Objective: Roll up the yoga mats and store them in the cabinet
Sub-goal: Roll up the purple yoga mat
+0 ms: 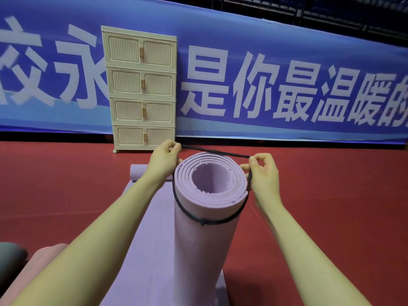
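A rolled lilac yoga mat stands upright on end in front of me, its spiral end facing up. A black cord loops slantwise around its top. My left hand pinches one end of the cord above the roll's far left side. My right hand pinches the cord at the roll's right rim. A second lilac mat lies unrolled on the floor beneath, its far end curled. The cream cabinet with several closed double-door tiers stands against the banner ahead.
A pink mat and a dark grey rolled thing lie at the lower left. Red floor spreads all around. A blue banner with large white characters lines the back behind the cabinet.
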Motion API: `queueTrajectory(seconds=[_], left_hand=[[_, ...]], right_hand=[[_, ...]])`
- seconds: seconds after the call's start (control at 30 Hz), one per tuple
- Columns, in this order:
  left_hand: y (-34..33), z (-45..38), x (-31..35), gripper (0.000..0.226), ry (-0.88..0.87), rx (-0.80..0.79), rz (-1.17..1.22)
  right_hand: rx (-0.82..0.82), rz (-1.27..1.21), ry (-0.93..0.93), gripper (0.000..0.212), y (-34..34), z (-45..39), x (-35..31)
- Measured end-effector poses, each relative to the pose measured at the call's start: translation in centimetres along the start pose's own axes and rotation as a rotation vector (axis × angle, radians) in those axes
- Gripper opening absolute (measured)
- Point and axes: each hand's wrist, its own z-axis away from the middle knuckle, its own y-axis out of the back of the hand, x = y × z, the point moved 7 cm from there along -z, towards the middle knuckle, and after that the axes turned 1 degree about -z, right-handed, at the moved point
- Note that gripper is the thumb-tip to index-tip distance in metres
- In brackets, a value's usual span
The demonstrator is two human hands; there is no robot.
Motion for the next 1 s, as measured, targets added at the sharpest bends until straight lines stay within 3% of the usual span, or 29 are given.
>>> queueTrajectory(seconds=[0.3, 0.5, 0.57, 0.67, 0.8, 1.0], left_hand=[[-0.1, -1.6, -3.3, 0.024, 0.250, -0.002, 0.106], [-0.3, -1.6, -7.2, 0.037, 0.603, 0.069, 0.889], [-0.5, -1.4, -8.4, 0.035, 0.675, 0.095, 1.015], [-0.5, -1.1, -10.6, 0.029, 0.648, 0.070, 0.912], [0.2, -0.9, -12.3, 0.025, 0.510, 0.028, 0.593], [0.6, -0.8, -15.1, 0.019, 0.466, 0.064, 0.388]], right_hand=[[0.050, -0.230, -0.242, 0.017, -2.2, -1.4, 3.1], [0.103, -0.625, -0.468, 0.017, -2.8, -1.5, 6.6], [0.145, -0.707, -0.503, 0.017, -3.0, -1.3, 7.5], [0.149, -0.726, -0.540, 0.018, -3.5, -1.2, 8.7], [0.100, -0.464, -0.560, 0.017, -2.7, -1.2, 10.7], [0.052, -0.255, -0.550, 0.020, -1.9, -1.0, 14.4]])
